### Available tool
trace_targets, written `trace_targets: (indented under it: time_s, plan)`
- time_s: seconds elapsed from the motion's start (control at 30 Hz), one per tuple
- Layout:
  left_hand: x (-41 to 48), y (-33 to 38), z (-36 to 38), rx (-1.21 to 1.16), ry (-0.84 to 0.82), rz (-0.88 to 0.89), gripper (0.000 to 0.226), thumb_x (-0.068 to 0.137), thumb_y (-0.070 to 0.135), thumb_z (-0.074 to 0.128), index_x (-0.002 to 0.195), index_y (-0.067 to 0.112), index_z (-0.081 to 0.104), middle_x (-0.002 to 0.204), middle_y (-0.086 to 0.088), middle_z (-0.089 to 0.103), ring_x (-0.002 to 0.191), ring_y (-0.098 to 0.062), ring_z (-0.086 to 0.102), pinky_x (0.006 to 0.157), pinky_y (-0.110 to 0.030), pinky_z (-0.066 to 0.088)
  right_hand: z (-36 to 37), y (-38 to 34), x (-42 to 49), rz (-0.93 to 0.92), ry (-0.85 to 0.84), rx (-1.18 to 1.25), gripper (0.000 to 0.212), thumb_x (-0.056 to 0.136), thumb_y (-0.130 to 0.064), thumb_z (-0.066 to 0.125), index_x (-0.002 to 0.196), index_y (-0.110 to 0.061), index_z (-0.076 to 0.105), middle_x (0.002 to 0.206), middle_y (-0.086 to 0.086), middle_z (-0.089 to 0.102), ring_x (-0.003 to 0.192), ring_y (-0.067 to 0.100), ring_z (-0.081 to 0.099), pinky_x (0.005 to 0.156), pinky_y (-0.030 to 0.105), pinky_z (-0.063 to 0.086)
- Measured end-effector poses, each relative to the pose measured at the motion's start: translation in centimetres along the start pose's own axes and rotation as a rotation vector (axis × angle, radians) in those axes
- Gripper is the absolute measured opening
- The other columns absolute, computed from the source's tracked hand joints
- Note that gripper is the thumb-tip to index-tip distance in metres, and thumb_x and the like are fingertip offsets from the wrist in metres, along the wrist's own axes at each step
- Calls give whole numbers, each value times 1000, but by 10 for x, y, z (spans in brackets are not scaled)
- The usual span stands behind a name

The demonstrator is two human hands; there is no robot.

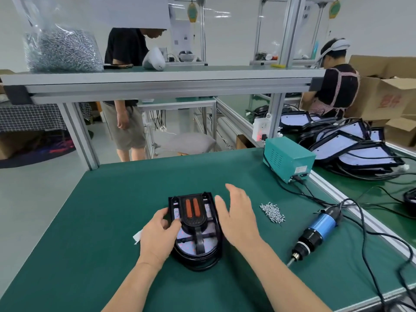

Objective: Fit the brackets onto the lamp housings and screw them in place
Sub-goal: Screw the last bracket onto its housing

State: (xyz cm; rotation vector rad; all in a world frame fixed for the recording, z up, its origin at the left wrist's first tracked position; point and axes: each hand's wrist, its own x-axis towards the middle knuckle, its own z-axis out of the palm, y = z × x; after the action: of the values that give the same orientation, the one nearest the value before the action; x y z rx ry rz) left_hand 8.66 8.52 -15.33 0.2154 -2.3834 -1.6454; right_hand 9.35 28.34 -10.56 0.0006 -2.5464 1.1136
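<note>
A black lamp housing (213, 224) lies on the green mat in front of me. A black bracket (194, 213) with two orange-red strips sits on top of it. My left hand (158, 235) grips the housing's left side, thumb and fingers curled against the bracket's edge. Just right of the housing, my right hand (237, 218) hovers with fingers straight and spread, holding nothing. A small pile of silver screws (272, 212) lies to the right. A blue and black electric screwdriver (316, 233) lies on the mat further right.
A teal power box (288, 157) stands at the back right with cables trailing across the mat. Stacked lamp housings (351, 147) crowd the neighbouring bench. A bag of screws (63, 50) sits on the upper shelf. One person stands behind the bench; another works at the right.
</note>
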Motion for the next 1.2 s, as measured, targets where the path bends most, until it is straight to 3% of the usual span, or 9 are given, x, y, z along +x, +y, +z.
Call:
trace_targets:
  time_s: [0.2, 0.3, 0.4, 0.53, 0.67, 0.83, 0.93, 1.07, 1.2]
  plan:
    - [-3, 4, 2, 11, 10, 0, 42, 79, 47, 67, 115, 25, 64, 76, -9, 70, 79, -24, 66, 71, -30, 49, -121, 74, -1, 347, 375, -140, 57, 92, -39, 67, 131, 2, 55, 126, 24, 57, 122, 39, 49, 105, 50, 41]
    - [-4, 7, 2, 6, 43, -21, 50, 87, 44, 72, 128, 21, 58, 87, -2, 67, 84, -14, 63, 73, -26, 44, -152, 114, -12, 583, 364, -188, 57, 90, -47, 66, 114, 5, 58, 116, 31, 59, 111, 43, 53, 93, 51, 48]
    - [-6, 16, -2, -36, 81, 45, 61, 90, 37, 72, 144, 25, 47, 119, -2, 52, 104, -15, 55, 93, -26, 40, -150, 132, -20, 691, 227, -213, 63, 90, -53, 63, 109, 4, 47, 112, 29, 61, 101, 44, 58, 84, 46, 47]
    - [2, 48, 2, 428, -1, 395, 58, 94, 38, 63, 149, 31, 45, 149, -6, 39, 141, -22, 33, 117, -38, 27, -137, 130, -14, 720, 203, -245, 72, 85, -56, 71, 105, -5, 25, 112, 29, 62, 102, 44, 59, 79, 44, 41]
    - [5, 61, 29, 903, -324, 434, 58, 104, 50, 30, 158, 30, 25, 167, -1, 16, 155, -20, 6, 125, -43, 7, -133, 128, -3, 767, 262, -165, 77, 75, -42, 83, 112, -3, 28, 100, 22, 60, 96, 43, 59, 77, 43, 43]
    - [6, 47, 38, 1039, -408, 380, 61, 106, 45, 16, 161, 22, 8, 169, 0, 2, 155, -18, -2, 125, -41, 4, -133, 140, -6, 841, 317, 229, 59, 71, -33, 81, 102, 7, 51, 77, 11, 56, 68, 28, 52, 65, 37, 43]
    - [5, 45, 40, 1046, -393, 382, 60, 105, 45, 16, 161, 23, 8, 169, 2, 1, 155, -17, -4, 125, -39, 2, -132, 140, -4, 830, 279, 526, 33, 76, -25, 81, 95, -2, 66, 80, 12, 64, 70, 29, 55, 68, 37, 46]
    - [3, 47, 40, 1038, -406, 357, 61, 105, 46, 17, 161, 26, 7, 169, 4, 0, 155, -14, -6, 126, -38, -1, -117, 131, 6, 760, 274, 771, 26, 81, -22, 80, 98, -10, 65, 86, 9, 69, 73, 24, 64, 69, 35, 54]
    - [4, 54, 40, 1083, -433, 351, 64, 103, 53, 15, 161, 26, 11, 169, 3, 3, 155, -15, -6, 125, -44, -6, -99, 116, 18, 686, 450, 1115, 16, 87, -18, 74, 93, -19, 60, 75, -3, 58, 60, 11, 58, 60, 27, 50]
